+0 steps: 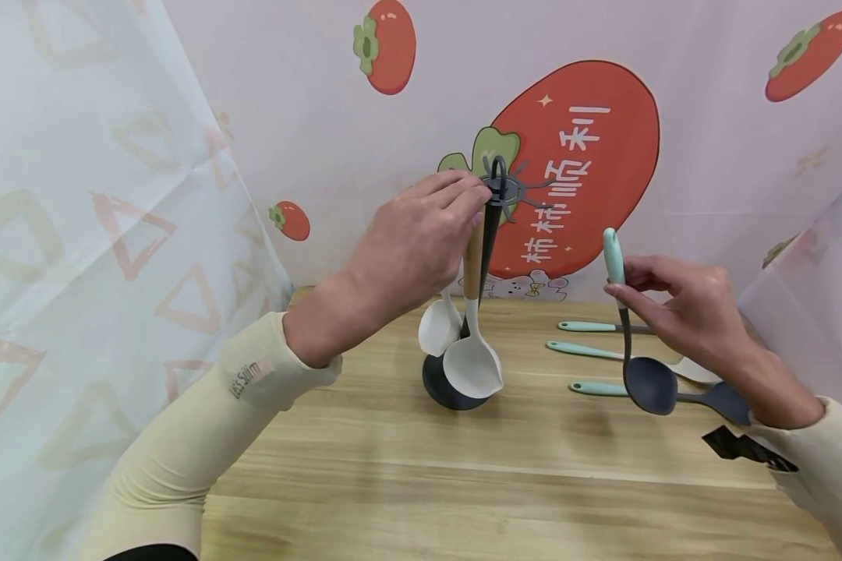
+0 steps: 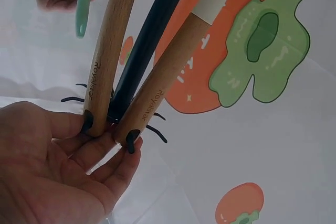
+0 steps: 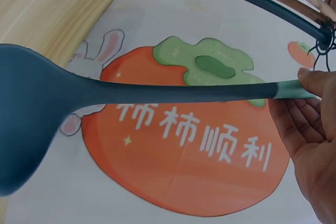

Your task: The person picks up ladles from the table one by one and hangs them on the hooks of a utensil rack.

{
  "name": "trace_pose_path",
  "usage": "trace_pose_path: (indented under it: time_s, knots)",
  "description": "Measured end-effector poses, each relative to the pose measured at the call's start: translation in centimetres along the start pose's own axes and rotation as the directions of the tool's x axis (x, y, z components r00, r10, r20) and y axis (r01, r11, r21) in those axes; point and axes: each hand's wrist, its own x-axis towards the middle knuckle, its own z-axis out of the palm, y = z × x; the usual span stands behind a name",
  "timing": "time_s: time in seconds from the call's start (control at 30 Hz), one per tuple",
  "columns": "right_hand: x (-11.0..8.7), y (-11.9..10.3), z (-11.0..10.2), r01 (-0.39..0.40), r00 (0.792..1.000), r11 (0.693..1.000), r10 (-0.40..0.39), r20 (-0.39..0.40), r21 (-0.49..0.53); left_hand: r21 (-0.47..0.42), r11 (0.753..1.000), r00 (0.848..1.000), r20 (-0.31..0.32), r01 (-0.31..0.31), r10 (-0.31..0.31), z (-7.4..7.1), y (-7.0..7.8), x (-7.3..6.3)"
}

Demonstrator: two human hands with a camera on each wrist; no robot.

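My left hand [image 1: 428,222] is at the top of a dark utensil rack [image 1: 489,241], its thumb and fingers around the hooks where two wooden handles [image 2: 107,51] hang. The handles belong to a white ladle [image 1: 473,366] and another white utensil [image 1: 436,327] behind it. Both hang beside the rack's post, over its round dark base [image 1: 436,382]. To the right, my right hand [image 1: 702,312] pinches the mint handle of a dark grey ladle [image 1: 650,386] between thumb and fingers. This ladle is held upright, bowl down, apart from the rack.
Several mint-handled utensils lie on the wooden table [image 1: 393,483] at the right: one at the back [image 1: 589,326], a white-ended one [image 1: 582,349] and a dark-ended one [image 1: 596,388]. Printed cloth [image 1: 288,93] hangs behind and along both sides. Free hooks [image 1: 533,185] jut from the rack's right side.
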Motion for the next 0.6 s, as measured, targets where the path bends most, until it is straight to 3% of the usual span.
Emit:
trace_pose_path:
  time_s: [0.27,0.6]
  knots:
    - [0.8,-1.0,0.1,0.032,0.999,0.999,-0.032,-0.040,0.014,0.004,1.000,0.999,-0.045,0.012,-0.012,0.1,0.5,0.1]
    - [2.4,-2.4,0.3,0.076,0.995,0.997,-0.076,-0.067,-0.003,0.111,0.994,0.999,-0.043,0.020,-0.015,0.3,1.0,0.2]
